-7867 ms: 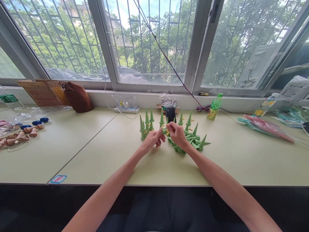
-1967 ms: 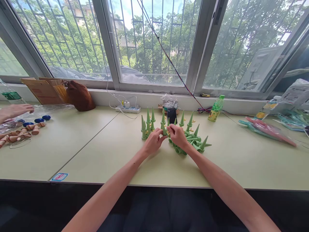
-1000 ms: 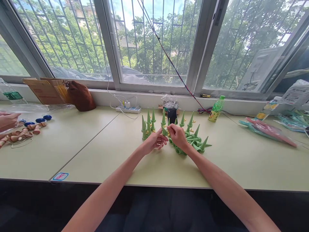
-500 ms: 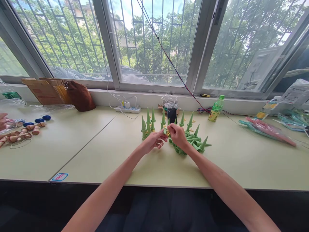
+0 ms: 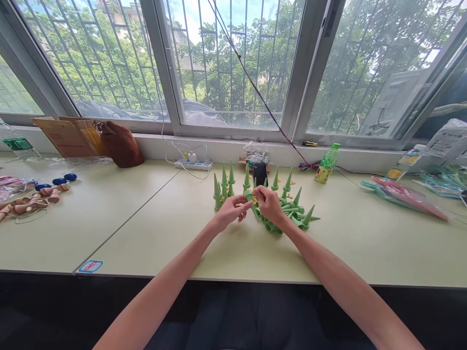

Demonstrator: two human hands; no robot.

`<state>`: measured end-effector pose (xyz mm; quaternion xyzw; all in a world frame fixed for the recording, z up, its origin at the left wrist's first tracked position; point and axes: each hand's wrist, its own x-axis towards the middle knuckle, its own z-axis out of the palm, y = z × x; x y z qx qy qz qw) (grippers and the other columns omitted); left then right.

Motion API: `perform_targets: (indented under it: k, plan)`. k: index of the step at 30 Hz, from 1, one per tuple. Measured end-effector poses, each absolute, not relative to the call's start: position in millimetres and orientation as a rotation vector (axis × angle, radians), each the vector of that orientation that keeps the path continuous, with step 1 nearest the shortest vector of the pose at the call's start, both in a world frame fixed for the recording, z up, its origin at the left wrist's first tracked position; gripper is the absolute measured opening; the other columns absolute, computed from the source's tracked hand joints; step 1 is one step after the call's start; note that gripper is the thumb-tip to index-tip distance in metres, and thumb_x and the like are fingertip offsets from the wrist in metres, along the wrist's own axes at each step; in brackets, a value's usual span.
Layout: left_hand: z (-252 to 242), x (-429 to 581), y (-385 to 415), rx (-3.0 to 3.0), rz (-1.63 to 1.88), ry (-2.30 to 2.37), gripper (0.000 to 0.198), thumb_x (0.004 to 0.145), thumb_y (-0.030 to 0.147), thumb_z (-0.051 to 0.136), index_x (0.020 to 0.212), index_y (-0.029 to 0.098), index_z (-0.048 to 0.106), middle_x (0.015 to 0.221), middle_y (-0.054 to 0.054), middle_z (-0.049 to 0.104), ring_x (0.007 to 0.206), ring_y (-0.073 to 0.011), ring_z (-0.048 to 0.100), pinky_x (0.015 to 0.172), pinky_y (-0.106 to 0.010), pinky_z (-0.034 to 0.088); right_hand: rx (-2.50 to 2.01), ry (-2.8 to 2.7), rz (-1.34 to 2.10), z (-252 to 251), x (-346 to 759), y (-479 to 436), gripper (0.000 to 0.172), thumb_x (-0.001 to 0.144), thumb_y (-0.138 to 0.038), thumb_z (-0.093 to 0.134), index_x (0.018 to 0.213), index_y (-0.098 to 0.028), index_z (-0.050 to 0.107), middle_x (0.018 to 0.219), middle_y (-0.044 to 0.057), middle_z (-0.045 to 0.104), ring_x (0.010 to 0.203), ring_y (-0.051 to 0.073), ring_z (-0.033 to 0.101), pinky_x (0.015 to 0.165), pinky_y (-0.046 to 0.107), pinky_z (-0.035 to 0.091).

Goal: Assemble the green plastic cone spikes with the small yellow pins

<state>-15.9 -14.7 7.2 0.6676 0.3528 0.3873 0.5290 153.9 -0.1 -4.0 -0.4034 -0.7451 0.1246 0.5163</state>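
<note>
My left hand [image 5: 230, 213] is closed around a green plant watering spike [image 5: 248, 195], its wide collar up and its cone slanting down between my hands. Right beside it my right hand [image 5: 269, 203] is closed in a pinch against the spike's side; the fingers hide whatever is in them. Green spikes with small yellow valves [image 5: 287, 183] stand upright behind my hands. More green spikes [image 5: 220, 194] stand in a group to the left. Under and right of my right hand lies a pile of loose green cones [image 5: 294, 210], some with open ends facing me.
A black phone-like object [image 5: 260, 173] stands behind the spikes. Farther back are a power strip [image 5: 197, 165] and a green-capped bottle [image 5: 326, 165]. Wooden pieces [image 5: 36, 200] and blue balls [image 5: 59, 182] lie at left, pink and teal plastic packages [image 5: 408, 197] at right.
The spike in my left hand has turned, so its collar and downward cone now show. My right hand has barely moved. Another person's hand at the far left edge has gone out of view.
</note>
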Motion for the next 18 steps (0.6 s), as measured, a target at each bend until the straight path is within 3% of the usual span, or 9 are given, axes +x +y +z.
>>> perform_targets:
  k: [10,18]
  plan:
    - [2,-15,-13,1.782,1.044,0.971,0.034,0.075,0.048,0.070,0.078,0.017,0.056,0.058,0.004,0.051,0.046,-0.0082,0.047,0.043,-0.022,0.037,-0.965,-1.789,0.313,-5,153,0,0.034,0.096,-0.038,0.039,0.068,-0.020,0.040,0.056,-0.004,0.039,0.053,0.010,0.031,0.052,0.024,0.027]
    - [-7,-15,-6,2.031,1.261,0.972,0.032,0.078,0.046,0.068,0.090,0.017,0.062,0.086,-0.002,0.056,0.055,-0.0058,0.050,0.052,-0.021,0.045,-0.947,-1.800,0.338,-3,153,0,0.035,0.097,-0.041,0.038,0.068,-0.020,0.038,0.058,-0.004,0.042,0.053,0.010,0.032,0.053,0.024,0.026]
